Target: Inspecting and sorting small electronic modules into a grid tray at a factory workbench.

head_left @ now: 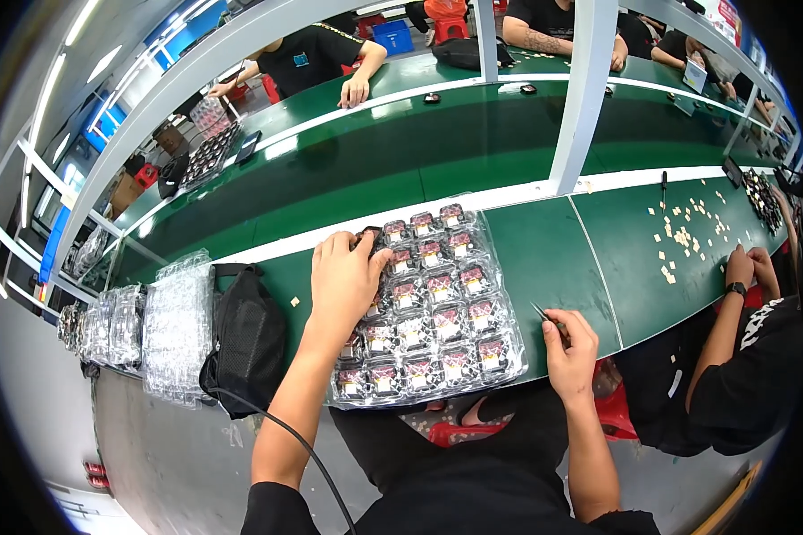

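A clear plastic blister tray (pixel 511 312) lies in front of me on the green bench. Its pockets hold rows of small square dark devices (pixel 440 285) with reddish and white faces. My left hand (pixel 346 275) is at the tray's far left corner, its fingers closed around a small black device (pixel 371 234) that they partly cover. To the right of the tray, just above the bench's near edge, my right hand (pixel 573 346) pinches a pair of thin pointed tweezers (pixel 539 311). The tweezers' tip points away and to the left, touching nothing.
Left of the tray sit a black mesh bag (pixel 245 334) and stacked clear trays (pixel 177 330). A white post (pixel 583 107) rises beyond the bench. At right, a co-worker's hands (pixel 748 266) are near scattered pale pieces (pixel 684 239) and a screwdriver (pixel 664 181). A cable (pixel 294 435) crosses my left forearm.
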`<state>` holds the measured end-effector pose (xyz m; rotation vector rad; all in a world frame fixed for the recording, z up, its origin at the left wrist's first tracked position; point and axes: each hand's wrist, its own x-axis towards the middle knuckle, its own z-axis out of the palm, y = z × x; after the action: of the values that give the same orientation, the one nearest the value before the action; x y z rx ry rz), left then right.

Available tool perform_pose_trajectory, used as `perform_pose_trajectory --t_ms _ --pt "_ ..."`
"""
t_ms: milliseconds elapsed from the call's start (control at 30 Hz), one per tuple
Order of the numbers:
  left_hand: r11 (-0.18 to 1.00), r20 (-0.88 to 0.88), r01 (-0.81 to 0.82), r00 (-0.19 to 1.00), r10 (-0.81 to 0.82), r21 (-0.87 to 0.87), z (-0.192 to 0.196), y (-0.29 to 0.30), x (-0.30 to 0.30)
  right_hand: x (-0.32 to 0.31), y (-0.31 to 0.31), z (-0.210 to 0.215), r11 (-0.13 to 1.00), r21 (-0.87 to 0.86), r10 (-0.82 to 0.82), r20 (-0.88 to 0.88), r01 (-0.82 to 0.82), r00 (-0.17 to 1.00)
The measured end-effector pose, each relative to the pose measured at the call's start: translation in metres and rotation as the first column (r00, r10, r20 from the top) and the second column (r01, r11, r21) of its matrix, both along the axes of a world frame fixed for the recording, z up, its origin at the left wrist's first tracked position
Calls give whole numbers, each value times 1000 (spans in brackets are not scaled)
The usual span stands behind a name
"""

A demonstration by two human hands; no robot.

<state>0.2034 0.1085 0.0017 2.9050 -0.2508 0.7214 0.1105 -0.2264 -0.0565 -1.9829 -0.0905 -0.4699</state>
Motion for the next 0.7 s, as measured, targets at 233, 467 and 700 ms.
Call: perform_pose_trajectory --t_ms 233,467,700 --pt "1000 4 20 1000 -20 -22 -1 9 8 2 2 -2 1000 3 -5 4 5 1000" --pt "989 46 84 996 -79 -119 0 5 8 0 4 0 1000 -5 -4 19 4 1000" --pt "996 -36 78 996 -80 -49 -6 5 5 -1 2 0 1000 -5 3 17 -2 1000"
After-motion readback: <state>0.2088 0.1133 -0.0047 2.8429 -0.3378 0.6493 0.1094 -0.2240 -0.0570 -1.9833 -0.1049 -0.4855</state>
